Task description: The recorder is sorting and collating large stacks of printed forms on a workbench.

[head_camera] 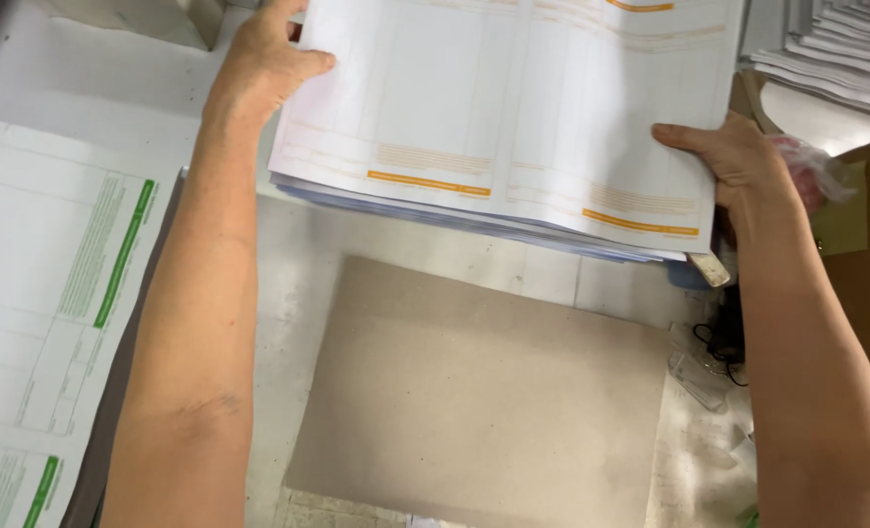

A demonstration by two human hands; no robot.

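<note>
Both hands grip a thick stack of white printed sheets with orange bars, left hand and right hand fingers closed on opposite edges, raised above a grey cardboard sheet on the white worktop.

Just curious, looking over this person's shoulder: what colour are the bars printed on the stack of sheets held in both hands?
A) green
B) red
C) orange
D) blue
C: the stack of sheets gripped between the left hand and the right hand carries orange bars; the green-barred sheets lie apart, at the left on the table.
</note>
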